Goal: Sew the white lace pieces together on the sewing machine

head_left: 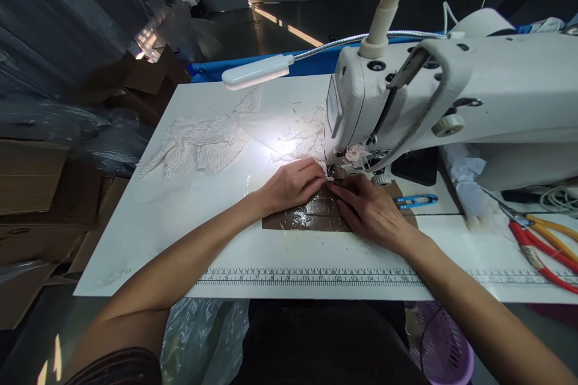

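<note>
Both hands meet in front of the needle area of a white sewing machine (406, 90). My left hand (295, 182) is closed, its thumb and fingertips pinching a small strip of white fabric (329, 179) by the presser foot. From the other side my right hand (372, 207) pinches the same small strip between thumb and fingers. White lace fabric (212, 141) lies on the table to the left of the machine, with more lace behind my left hand. Under my hands is a shiny brown taped patch (302, 216). How the strip sits under the foot is hidden.
A lamp (257, 72) on a bendy neck lights the work. Blue thread snips (416, 201) lie right of my right hand; red-handled scissors (533, 246) and orange-handled ones (555, 233) sit farther right. A printed ruler (280, 277) runs along the front edge. Cardboard boxes (40, 192) stand left.
</note>
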The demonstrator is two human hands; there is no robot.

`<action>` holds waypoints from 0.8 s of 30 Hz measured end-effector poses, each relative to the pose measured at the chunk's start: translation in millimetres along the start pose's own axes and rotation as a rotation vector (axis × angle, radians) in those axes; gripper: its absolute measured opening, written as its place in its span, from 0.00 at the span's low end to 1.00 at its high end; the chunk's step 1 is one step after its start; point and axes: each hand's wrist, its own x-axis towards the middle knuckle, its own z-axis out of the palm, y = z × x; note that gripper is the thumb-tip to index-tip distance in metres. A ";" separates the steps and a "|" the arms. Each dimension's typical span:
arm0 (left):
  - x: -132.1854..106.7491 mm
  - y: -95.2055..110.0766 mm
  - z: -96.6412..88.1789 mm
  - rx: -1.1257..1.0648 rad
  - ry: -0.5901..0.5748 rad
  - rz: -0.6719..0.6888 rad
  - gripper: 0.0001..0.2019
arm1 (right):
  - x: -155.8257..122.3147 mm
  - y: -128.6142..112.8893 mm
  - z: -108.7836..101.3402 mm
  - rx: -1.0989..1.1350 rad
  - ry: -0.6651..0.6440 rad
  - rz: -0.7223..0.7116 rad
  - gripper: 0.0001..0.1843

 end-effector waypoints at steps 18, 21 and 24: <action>-5.6 0.7 4.6 0.255 -0.013 0.169 0.07 | -1.2 17.5 -17.9 0.486 0.135 0.266 0.13; -6.8 1.9 5.9 0.282 0.010 0.168 0.07 | 1.4 19.2 -20.9 0.501 0.284 0.332 0.11; -7.8 2.5 6.3 0.282 0.014 0.170 0.07 | 3.6 16.7 -20.9 0.501 0.345 0.374 0.11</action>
